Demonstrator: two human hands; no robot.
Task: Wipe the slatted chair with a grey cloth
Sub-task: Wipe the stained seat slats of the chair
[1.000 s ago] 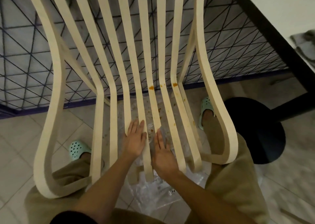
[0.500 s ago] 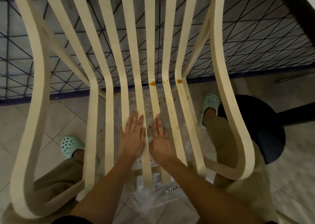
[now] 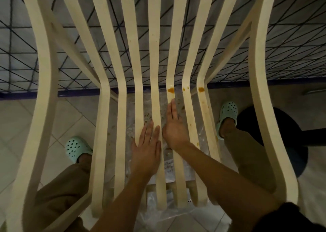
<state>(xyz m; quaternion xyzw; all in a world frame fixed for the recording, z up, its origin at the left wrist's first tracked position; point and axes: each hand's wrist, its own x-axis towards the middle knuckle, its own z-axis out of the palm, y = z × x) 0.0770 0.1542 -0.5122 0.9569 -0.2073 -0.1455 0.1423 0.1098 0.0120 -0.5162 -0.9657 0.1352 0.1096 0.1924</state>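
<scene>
Since a moment ago, the right hand has slid forward along the chair, away from the body. It is now ahead of the left hand. Before, the two hands lay side by side. The chair also looks bigger and closer now.

From the head view, the pale chair stands right in front of the person, between the two legs. Its long thin slats run from the seat up into the back. The left hand lies flat on the middle slats of the seat, fingers straight and close together, holding nothing. The right hand lies flat too, just beside the left, fingers straight, and no object shows in its grasp. Its fingertips stop just short of an orange spot at the bend of a slat. Another orange spot sits on a slat further right.

Under the seat, a see-through plastic sheet lies on the tiled floor. One green shoe shows at the left, and one at the right. Behind the chair is a wire fence. A black round thing sits on the floor at the right.
</scene>
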